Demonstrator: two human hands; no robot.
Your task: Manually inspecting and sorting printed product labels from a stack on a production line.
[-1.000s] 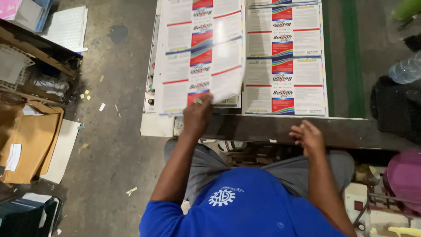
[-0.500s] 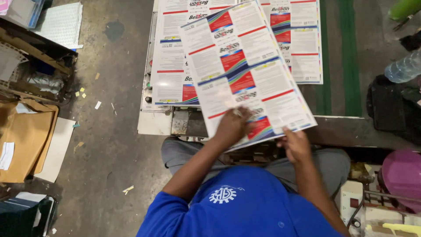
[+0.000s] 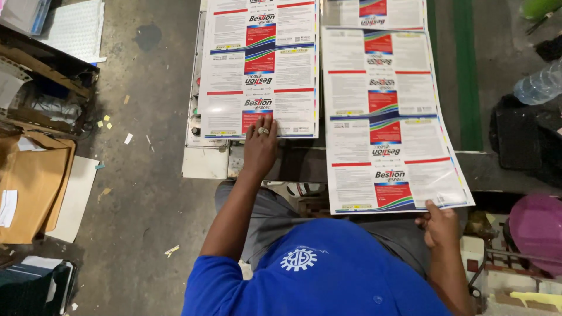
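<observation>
Holding: the right hand [image 3: 440, 225] pinches the near edge of a printed label sheet [image 3: 386, 123] between thumb and fingers, close to its right corner.
Pressing: the left hand [image 3: 260, 146], a ring on one finger, lies flat with fingers together on the near edge of the sheet stack [image 3: 260, 64].
Held sheet: long, lying down the right side of the work table [image 3: 205, 161]; its near end juts past the table edge, over the person's lap.
Edges: the held sheet's left edge runs just beside the stack's right edge, with a narrow dark gap.
Left room: bare concrete floor [image 3: 146, 193] with paper scraps, bounded by cardboard boxes [image 3: 29, 181].
Right room: tight; a green stripe, a plastic bottle [image 3: 538, 85], a dark bag [image 3: 521, 140] and a pink tub [image 3: 535, 225] lie near.
</observation>
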